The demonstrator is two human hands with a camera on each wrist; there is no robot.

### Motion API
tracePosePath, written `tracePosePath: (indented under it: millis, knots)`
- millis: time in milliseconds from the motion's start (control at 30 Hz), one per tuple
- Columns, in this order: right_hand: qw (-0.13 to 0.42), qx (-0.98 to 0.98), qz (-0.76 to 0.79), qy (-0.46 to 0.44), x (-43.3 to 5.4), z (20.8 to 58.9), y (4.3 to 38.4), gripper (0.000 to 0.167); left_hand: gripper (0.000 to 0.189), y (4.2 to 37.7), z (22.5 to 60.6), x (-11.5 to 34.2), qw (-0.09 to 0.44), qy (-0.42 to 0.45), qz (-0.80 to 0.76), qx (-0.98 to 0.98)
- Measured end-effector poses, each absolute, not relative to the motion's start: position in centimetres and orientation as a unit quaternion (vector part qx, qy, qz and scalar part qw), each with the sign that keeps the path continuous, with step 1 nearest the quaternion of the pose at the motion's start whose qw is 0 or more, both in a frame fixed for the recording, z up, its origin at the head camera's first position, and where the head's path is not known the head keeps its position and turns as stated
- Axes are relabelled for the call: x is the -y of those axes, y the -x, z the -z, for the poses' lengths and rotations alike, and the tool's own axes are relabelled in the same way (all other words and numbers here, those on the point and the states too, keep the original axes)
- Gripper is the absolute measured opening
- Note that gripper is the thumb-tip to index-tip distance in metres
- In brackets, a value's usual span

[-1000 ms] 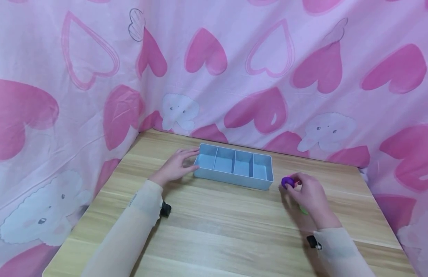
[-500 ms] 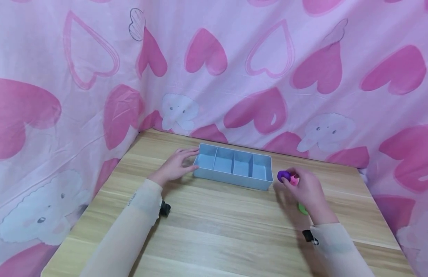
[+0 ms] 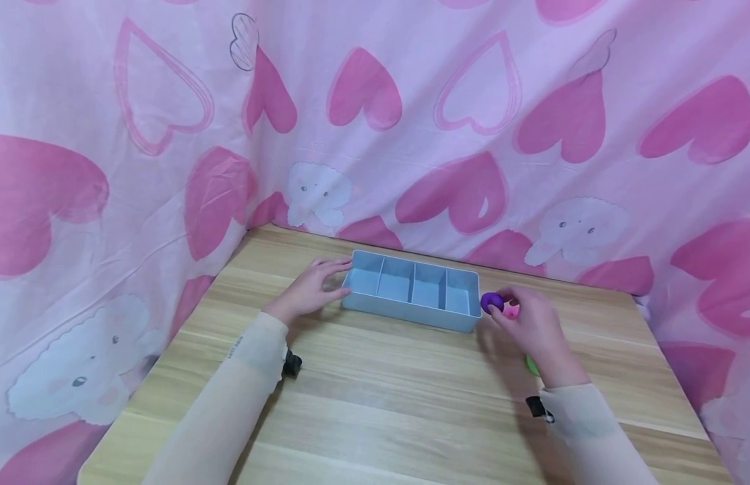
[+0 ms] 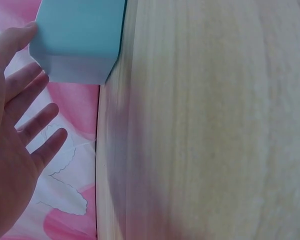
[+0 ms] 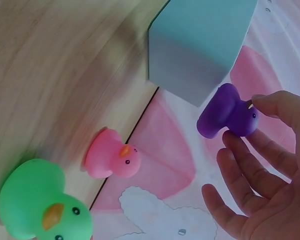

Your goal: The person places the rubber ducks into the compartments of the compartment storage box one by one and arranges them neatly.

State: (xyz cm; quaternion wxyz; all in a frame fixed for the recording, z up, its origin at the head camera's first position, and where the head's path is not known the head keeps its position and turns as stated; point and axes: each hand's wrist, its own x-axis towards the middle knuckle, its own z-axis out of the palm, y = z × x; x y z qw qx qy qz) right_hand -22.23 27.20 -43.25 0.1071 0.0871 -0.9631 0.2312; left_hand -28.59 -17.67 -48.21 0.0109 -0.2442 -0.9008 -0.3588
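A purple rubber duck (image 5: 222,112) is pinched by its head between the thumb and fingers of my right hand (image 3: 535,327). The hand holds it off the table, just right of the blue-grey divided box (image 3: 405,311). My left hand (image 3: 310,286) is at the box's left end. In the left wrist view its thumb and a fingertip touch the box edge, while the other fingers are spread and relaxed. The box compartments seen from the head look bare. A pink duck (image 5: 110,156) and a larger green duck (image 5: 37,202) stand below the right hand, partly hidden in the head view.
The wooden table (image 3: 375,404) stands against a pink curtain (image 3: 423,148) with hearts along its back and sides. The box lies near the table's back edge. A small black device (image 3: 292,364) sits at the left wrist, and another black device (image 3: 537,407) at the right.
My right hand has moved left with the purple duck, up to the box's right end. More of the pink duck shows than at first. The left hand and the box stay put.
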Motion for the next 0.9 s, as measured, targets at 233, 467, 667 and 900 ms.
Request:
tracePosePath:
  millis: [233,467,667,900]
  knots:
    - [0.098,0.965,-0.227,-0.084,-26.2,43.0,22.4,0.030,0.064,28.5,48.0,17.7,0.007,0.238,0.361,0.902]
    - [0.101,0.964,-0.231,-0.089,-25.2,42.9,22.6,0.031,0.064,28.6,48.2,17.6,0.004,0.237,0.366,0.900]
    - [0.106,0.961,-0.236,-0.101,-24.4,42.9,22.8,0.030,0.063,28.7,48.3,17.8,0.001,0.236,0.369,0.899]
    - [0.105,0.959,-0.239,-0.108,-23.6,42.7,23.1,0.032,0.064,28.8,48.4,17.7,0.005,0.239,0.364,0.900]
